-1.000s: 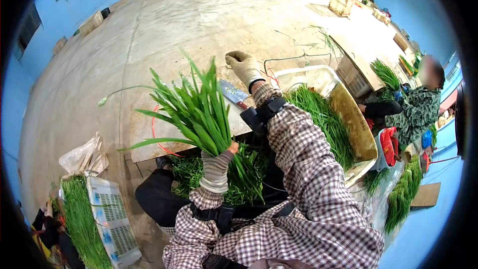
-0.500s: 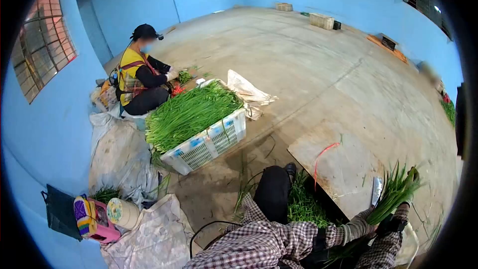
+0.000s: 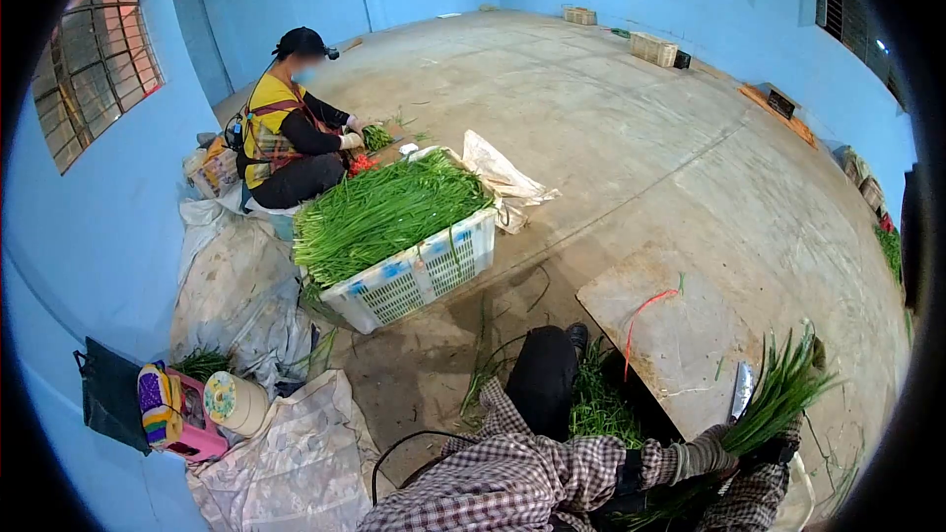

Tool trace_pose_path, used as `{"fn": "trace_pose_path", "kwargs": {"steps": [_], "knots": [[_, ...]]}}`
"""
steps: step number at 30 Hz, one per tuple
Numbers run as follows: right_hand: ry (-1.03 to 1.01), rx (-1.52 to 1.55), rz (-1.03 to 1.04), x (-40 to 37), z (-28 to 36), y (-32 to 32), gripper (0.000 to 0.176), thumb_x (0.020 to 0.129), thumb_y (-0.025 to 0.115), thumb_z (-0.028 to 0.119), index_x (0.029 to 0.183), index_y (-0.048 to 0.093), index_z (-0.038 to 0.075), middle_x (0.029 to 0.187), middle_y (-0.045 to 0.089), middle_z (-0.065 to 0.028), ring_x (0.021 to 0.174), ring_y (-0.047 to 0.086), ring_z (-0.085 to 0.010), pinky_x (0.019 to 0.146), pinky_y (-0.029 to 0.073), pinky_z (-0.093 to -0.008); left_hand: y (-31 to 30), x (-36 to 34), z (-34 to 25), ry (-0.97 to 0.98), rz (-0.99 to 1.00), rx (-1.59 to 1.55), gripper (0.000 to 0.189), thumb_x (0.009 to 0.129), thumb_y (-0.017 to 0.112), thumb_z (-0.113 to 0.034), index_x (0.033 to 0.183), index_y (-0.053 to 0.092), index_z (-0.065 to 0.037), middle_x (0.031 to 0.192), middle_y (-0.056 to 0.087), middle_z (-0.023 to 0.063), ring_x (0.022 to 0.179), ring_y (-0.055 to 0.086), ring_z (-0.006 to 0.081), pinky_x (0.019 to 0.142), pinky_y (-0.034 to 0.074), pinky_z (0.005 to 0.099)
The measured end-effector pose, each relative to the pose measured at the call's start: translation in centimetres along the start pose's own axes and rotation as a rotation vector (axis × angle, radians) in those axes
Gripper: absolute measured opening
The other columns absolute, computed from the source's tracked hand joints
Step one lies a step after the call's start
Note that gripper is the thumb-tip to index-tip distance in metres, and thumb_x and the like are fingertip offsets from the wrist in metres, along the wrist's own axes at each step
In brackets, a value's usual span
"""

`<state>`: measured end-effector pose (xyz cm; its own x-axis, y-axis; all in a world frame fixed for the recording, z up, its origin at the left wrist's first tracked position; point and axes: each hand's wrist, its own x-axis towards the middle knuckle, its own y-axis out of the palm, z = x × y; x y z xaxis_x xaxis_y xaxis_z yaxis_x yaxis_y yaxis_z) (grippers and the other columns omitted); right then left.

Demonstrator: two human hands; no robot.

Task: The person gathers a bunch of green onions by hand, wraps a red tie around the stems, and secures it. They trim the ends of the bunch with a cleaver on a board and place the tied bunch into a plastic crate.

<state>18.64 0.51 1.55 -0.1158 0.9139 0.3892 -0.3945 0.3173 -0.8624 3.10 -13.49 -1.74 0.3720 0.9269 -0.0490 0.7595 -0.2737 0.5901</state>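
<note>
At the lower right, my left hand [image 3: 706, 453], in a striped glove, is closed round the lower part of a bundle of long green stalks [image 3: 778, 399]. My right hand [image 3: 786, 433] is mostly hidden behind the same bundle, so its fingers cannot be made out. The stalk tips fan up and to the right. Beside the bundle a wide metal blade [image 3: 742, 391] lies on a flat board [image 3: 660, 320]. A red strip [image 3: 645, 313] rests on the board too, left of the blade.
A white crate [image 3: 419, 281] heaped with green stalks stands left of centre. Behind it a co-worker [image 3: 286, 128] sits handling a small bunch. Loose greens [image 3: 599, 399] lie beside my leg. A pink container [image 3: 197, 424] and white tub [image 3: 236, 404] stand at the lower left.
The view has shifted slightly, moving the surroundings a little in the frame. My hands stay at the bundle. The co-worker's hands have moved slightly at the small bunch.
</note>
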Motion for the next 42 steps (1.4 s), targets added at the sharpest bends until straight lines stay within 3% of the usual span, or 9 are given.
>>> {"fn": "trace_pose_path", "kwargs": {"steps": [4,6,16,18,19,28,34,36,42], "knots": [[-0.028,-0.047,0.036,-0.5,0.4,0.2,0.024,0.080,0.059,0.027,0.096,0.064,0.010,0.088,0.065,-0.0104,0.084,0.061,-0.0245,0.075,0.047,-0.0356,1.6,-1.3,-0.5,0.130,0.166,0.430,0.036,0.078,0.060,-0.011,0.112,0.055,-0.002,0.108,0.062,0.0041,0.101,0.056,0.0183,0.089,0.044,0.0328],[-0.049,-0.074,0.048,-0.7,0.4,0.2,0.024,0.080,0.059,0.028,0.096,0.064,0.010,0.088,0.065,-0.0105,0.084,0.061,-0.0249,0.074,0.047,-0.0359,1.7,0.3,3.3,0.182,0.395,0.230,0.036,0.078,0.061,-0.011,0.112,0.055,-0.002,0.108,0.062,0.0057,0.099,0.056,0.0183,0.087,0.045,0.0327],[-0.241,-0.266,0.148,-2.0,0.3,0.9,0.023,0.079,0.059,0.028,0.094,0.064,0.011,0.087,0.064,-0.0106,0.084,0.060,-0.0269,0.074,0.047,-0.0375,0.5,-0.7,-2.5,0.030,0.917,0.133,0.036,0.077,0.062,-0.004,0.112,0.055,0.001,0.109,0.061,0.0124,0.088,0.059,0.0188,0.074,0.049,0.0280],[-0.312,-0.320,0.179,-2.3,0.5,1.2,0.023,0.079,0.059,0.028,0.094,0.064,0.012,0.087,0.064,-0.0106,0.085,0.060,-0.0273,0.074,0.047,-0.0378,0.3,0.3,-3.5,0.093,0.934,0.074,0.036,0.077,0.062,-0.002,0.112,0.054,0.002,0.109,0.061,0.0137,0.086,0.060,0.0189,0.071,0.049,0.0271],[-0.354,-0.345,0.193,-2.5,0.5,1.3,0.023,0.079,0.059,0.028,0.094,0.064,0.012,0.087,0.064,-0.0106,0.085,0.060,-0.0275,0.074,0.047,-0.0380,1.6,0.9,-3.5,0.504,0.854,0.012,0.030,0.079,0.062,-0.007,0.107,0.057,0.004,0.099,0.063,0.0147,0.078,0.060,0.0164,0.064,0.049,0.0268],[-0.719,-0.091,0.216,-4.6,9.0,6.2,0.012,0.075,0.059,0.018,0.085,0.063,0.013,0.084,0.061,-0.0107,0.080,0.059,-0.0295,0.069,0.046,-0.0409,3.1,2.1,-1.1,0.110,0.654,0.424,0.035,0.079,0.062,-0.011,0.111,0.057,0.002,0.098,0.063,0.0078,0.079,0.058,0.0115,0.069,0.048,0.0244],[-0.152,0.685,0.353,-1.1,10.0,5.3,0.022,0.085,0.060,0.019,0.100,0.064,0.004,0.089,0.067,-0.0106,0.081,0.063,-0.0172,0.074,0.049,-0.0303,4.2,2.3,-6.7,-0.373,1.001,0.417,0.037,0.079,0.062,-0.014,0.114,0.058,0.000,0.098,0.063,0.0032,0.080,0.056,0.0083,0.072,0.048,0.0227],[-0.052,0.996,0.224,-0.2,8.5,4.6,0.028,0.086,0.060,0.021,0.102,0.063,-0.001,0.089,0.067,-0.0118,0.080,0.061,-0.0148,0.070,0.049,-0.0284,2.1,1.3,-11.2,-0.268,0.775,0.439,0.034,0.076,0.062,-0.009,0.109,0.061,-0.002,0.094,0.064,0.0068,0.074,0.058,0.0102,0.063,0.047,0.0217],[0.210,0.813,0.038,2.8,0.5,2.5,0.025,0.084,0.059,0.024,0.102,0.065,0.008,0.089,0.068,-0.0061,0.075,0.063,-0.0136,0.068,0.049,-0.0265,-6.4,3.1,-15.6,-0.209,0.458,0.630,0.022,0.076,0.063,-0.011,0.094,0.060,0.002,0.076,0.060,0.0062,0.067,0.058,0.0145,0.062,0.047,0.0270]]}}
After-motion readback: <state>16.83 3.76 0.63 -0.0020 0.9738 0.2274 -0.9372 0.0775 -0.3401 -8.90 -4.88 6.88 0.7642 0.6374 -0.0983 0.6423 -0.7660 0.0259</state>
